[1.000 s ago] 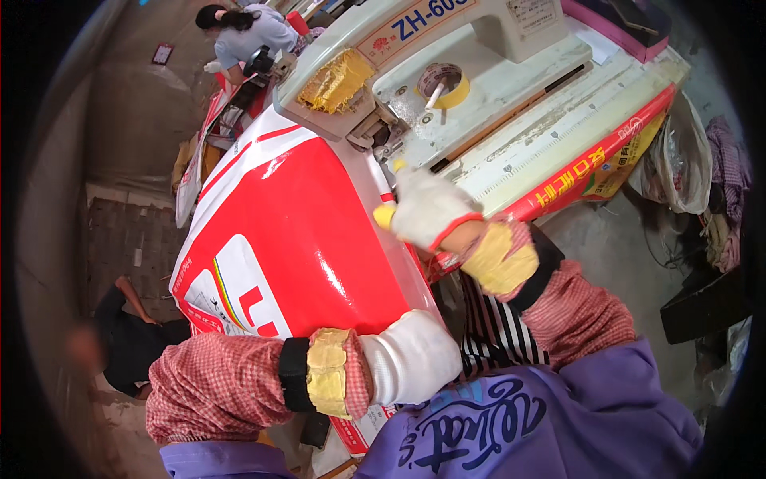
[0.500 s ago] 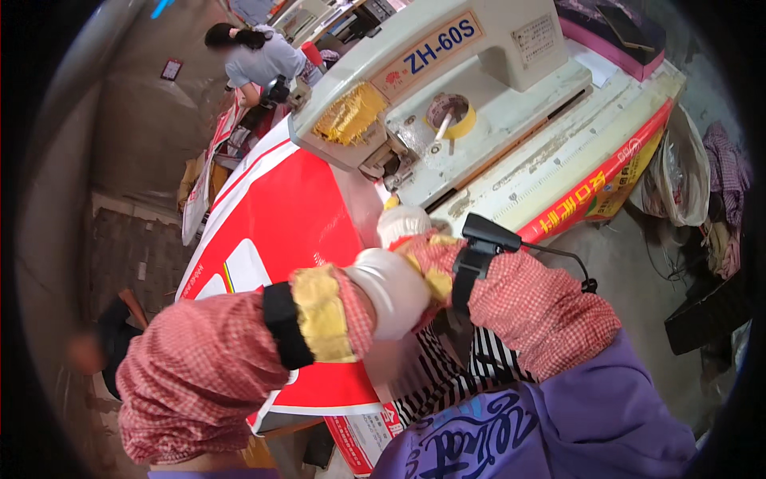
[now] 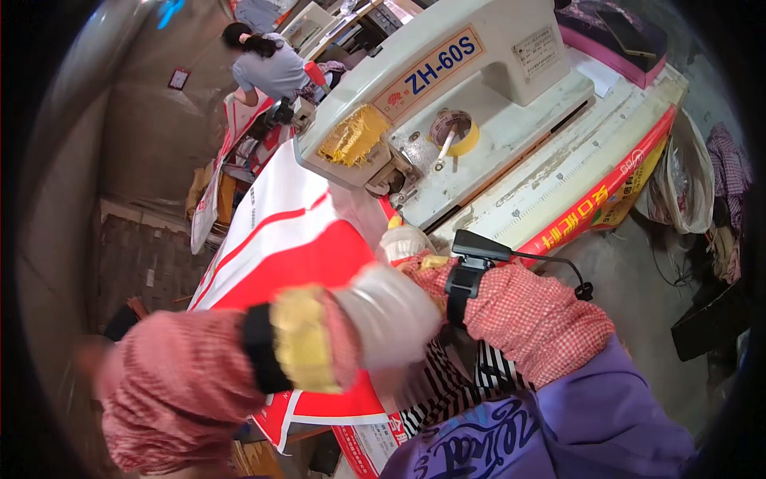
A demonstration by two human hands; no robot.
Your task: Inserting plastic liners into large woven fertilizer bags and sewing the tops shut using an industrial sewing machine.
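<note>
A large red and white printed sack sheet point(image 3: 311, 263) runs under the head of a sewing machine point(image 3: 415, 88) and hangs down toward my lap. My right hand point(image 3: 405, 242), in a white glove with a yellow fingertip, is at the sheet's edge just in front of the needle area. Its fingers look bunched on that edge, though partly hidden. Smeared by motion, my left hand point(image 3: 391, 313), also white-gloved, is over the lower part of the sheet; its fingers cannot be made out. Checked sleeves cover both forearms.
A yellow tape roll point(image 3: 455, 133) with a white stick sits on the machine bed. To the right a whitish bag point(image 3: 686, 172) hangs by the table edge. A phone point(image 3: 625, 33) lies on a pink-edged box point(image 3: 656, 70). Another person point(image 3: 271, 68) works at the far left.
The sheet has shifted toward me, so more of its white part shows near the machine. My left hand and forearm have moved left and slightly nearer; my right hand stays near the needle area.
</note>
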